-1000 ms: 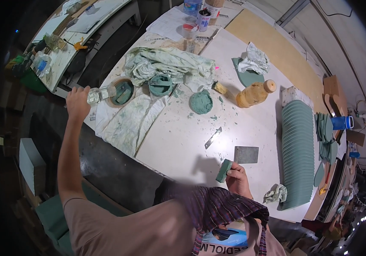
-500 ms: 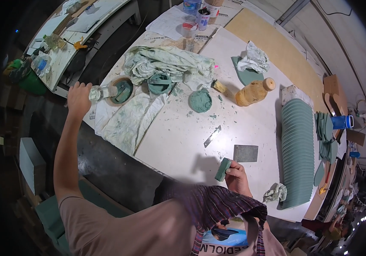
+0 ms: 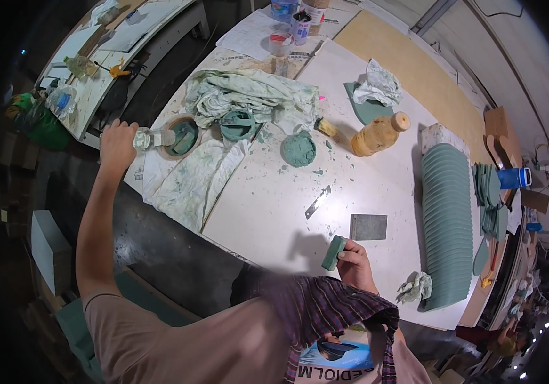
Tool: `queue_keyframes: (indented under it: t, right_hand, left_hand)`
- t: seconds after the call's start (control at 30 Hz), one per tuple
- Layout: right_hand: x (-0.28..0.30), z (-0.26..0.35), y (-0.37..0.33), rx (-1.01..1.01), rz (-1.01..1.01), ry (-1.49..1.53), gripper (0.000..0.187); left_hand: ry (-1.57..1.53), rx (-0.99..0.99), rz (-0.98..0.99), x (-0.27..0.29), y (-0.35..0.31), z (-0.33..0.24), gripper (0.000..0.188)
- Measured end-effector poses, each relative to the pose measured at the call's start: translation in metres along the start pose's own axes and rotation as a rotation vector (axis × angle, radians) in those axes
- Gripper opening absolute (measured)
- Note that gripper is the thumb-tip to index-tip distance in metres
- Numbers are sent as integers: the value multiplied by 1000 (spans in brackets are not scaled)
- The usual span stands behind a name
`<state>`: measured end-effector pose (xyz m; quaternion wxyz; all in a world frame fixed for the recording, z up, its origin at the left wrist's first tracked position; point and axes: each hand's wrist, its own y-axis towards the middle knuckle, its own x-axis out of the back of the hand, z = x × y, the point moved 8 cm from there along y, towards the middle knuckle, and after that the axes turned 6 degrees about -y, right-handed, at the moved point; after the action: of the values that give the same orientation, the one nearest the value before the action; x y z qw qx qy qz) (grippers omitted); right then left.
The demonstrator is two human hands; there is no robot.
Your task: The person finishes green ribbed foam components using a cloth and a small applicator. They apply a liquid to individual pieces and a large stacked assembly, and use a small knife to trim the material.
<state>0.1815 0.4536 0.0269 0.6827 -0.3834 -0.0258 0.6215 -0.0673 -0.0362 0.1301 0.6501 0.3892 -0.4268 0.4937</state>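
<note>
At the table's left edge my left hand (image 3: pixel 118 146) is closed on a small clear bottle (image 3: pixel 151 138). It lies tilted on its side, its far end at the rim of a brown round bowl (image 3: pixel 170 152) with green paste inside. My right hand (image 3: pixel 355 261) pinches a small green block (image 3: pixel 333 253) above the near edge of the table. Beyond that hand a flat grey-green square slab (image 3: pixel 368 227) rests on the white board. A thin metal blade (image 3: pixel 317 202) lies to the slab's left.
A crumpled stained cloth (image 3: pixel 249 93), a green tub (image 3: pixel 238 125) and a round of green paste (image 3: pixel 298 149) sit mid-table. A yellowish bottle (image 3: pixel 380 134) stands to their right. Along the right runs a long row of green curved pieces (image 3: pixel 447 224). A crumpled paper (image 3: pixel 414 287) lies nearby.
The view has shifted very slightly. Both hands keep their places, the left with the clear bottle at the bowl and the right with the green block.
</note>
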Motion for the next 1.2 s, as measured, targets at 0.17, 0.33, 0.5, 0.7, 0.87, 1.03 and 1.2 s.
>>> queue_keyframes:
  t: [0.17, 0.33, 0.5, 0.7, 0.87, 1.03, 1.2]
  right_hand:
    - [0, -2, 2, -7, 31, 2, 20]
    - [-3, 0, 1, -6, 12, -4, 19]
    - [-1, -1, 1, -1, 4, -2, 20]
    - [0, -2, 1, -2, 2, 3, 21]
    - [2, -3, 1, -5, 3, 3, 22]
    - [1, -2, 1, -1, 4, 2, 22]
    - [2, -3, 1, 7, 19, 12, 21]
  left_hand:
    - [-4, -10, -1, 3, 1, 1, 27]
    - [-2, -16, -19, 6, 3, 0, 25]
    - [-9, -10, 9, 8, 4, 0, 23]
    - [1, -22, 3, 13, 3, -3, 21]
    - [-9, -45, -33, 14, 4, -3, 20]
    - [2, -52, -30, 13, 5, -3, 18]
    - [38, -64, -22, 17, 6, -4, 16]
